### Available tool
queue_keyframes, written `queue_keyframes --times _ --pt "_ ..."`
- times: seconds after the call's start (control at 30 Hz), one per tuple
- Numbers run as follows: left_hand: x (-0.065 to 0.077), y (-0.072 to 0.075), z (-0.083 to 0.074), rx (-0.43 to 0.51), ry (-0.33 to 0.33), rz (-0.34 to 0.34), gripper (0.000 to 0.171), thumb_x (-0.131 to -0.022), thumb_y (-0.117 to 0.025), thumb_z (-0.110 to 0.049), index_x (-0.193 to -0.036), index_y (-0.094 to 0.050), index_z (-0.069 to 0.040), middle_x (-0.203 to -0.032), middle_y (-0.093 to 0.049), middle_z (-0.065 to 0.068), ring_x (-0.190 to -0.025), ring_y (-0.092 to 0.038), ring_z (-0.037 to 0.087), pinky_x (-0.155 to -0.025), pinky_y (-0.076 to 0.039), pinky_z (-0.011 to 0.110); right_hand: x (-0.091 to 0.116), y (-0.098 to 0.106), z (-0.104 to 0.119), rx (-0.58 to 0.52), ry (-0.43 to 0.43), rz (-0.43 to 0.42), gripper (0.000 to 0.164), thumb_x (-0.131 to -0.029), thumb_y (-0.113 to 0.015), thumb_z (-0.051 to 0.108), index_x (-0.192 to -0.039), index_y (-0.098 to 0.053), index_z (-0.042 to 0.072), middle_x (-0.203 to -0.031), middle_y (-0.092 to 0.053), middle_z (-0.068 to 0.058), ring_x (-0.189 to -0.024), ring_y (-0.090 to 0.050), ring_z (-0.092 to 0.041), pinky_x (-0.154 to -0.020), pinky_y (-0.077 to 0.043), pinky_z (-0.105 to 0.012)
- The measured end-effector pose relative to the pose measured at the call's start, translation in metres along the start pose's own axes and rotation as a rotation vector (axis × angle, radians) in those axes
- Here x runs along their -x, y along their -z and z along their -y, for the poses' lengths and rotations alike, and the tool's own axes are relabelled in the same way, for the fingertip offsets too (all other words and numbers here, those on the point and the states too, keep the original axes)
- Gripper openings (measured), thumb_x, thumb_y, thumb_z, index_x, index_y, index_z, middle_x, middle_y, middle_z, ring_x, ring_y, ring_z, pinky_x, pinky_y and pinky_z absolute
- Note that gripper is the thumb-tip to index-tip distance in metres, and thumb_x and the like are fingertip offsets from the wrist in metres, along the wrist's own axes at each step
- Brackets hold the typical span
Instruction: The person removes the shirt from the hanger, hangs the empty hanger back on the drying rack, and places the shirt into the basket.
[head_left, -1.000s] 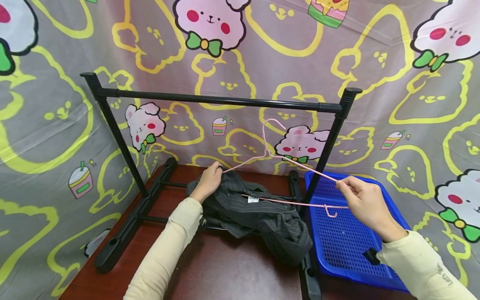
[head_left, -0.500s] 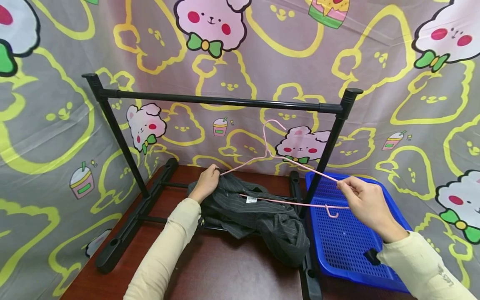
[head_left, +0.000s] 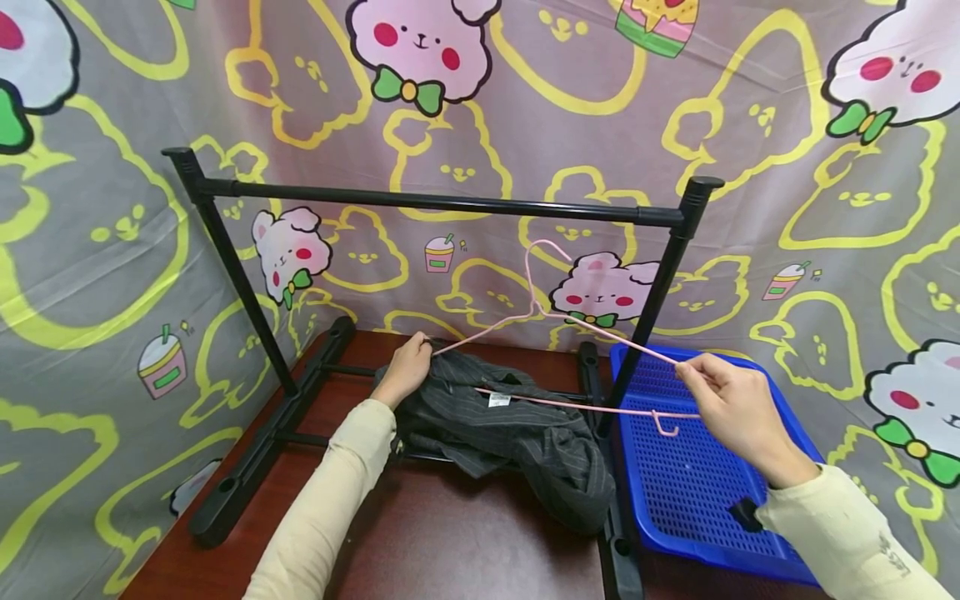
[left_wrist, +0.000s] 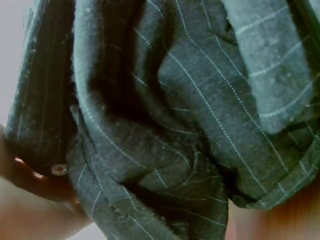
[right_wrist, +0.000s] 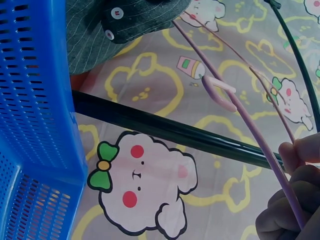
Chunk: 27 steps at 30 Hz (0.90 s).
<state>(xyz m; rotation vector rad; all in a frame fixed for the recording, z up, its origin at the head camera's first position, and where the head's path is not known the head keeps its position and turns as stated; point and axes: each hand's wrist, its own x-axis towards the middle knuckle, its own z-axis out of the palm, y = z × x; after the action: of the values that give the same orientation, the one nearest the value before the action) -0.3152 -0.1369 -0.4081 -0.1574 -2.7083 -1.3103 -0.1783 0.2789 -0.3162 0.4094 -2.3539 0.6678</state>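
A dark grey pinstriped shirt [head_left: 510,433] with a small white label hangs bunched from my left hand [head_left: 407,367], which grips its upper edge. Its stripes fill most of the left wrist view, where a small button [left_wrist: 59,169] shows. One end of a pink wire hanger [head_left: 600,327] runs into the shirt beside the left fingers and is hidden there. My right hand [head_left: 726,408] pinches the hanger near its other end, thumb and fingers on the wire. The hanger's hook points up, below the rack's top bar. Buttons on the shirt also show in the right wrist view.
A black garment rack [head_left: 450,200] stands on the reddish-brown table [head_left: 465,533], its top bar behind and above the hands. To the right, a blue perforated basket [head_left: 675,483] sits beneath the right hand and forearm. A patterned curtain [head_left: 480,150] closes off the back and sides.
My left hand has shifted slightly left and down with the shirt's edge, so a bit more of the hanger's left arm shows. The right hand has hardly moved.
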Motion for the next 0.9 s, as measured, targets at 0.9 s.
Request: queue_keyframes --times 0.9 --pt "0.0028 0.0076 0.0064 -0.076 0.029 0.030 0.023 -0.100 -0.031 -0.020 -0.087 -0.044 -0.007 -0.076 -0.045 0.011 -0.072 -0.046 0.028 -0.066 -0.035 0.036 0.0014 0.0070 -0.0040 -0.007 0.056 -0.043 0.009 -0.087 -0.066 0.009 -0.079 -0.067 0.010 -0.053 -0.037 0.012 -0.045 -0.030 -0.002 -0.042 -0.024 -0.021"
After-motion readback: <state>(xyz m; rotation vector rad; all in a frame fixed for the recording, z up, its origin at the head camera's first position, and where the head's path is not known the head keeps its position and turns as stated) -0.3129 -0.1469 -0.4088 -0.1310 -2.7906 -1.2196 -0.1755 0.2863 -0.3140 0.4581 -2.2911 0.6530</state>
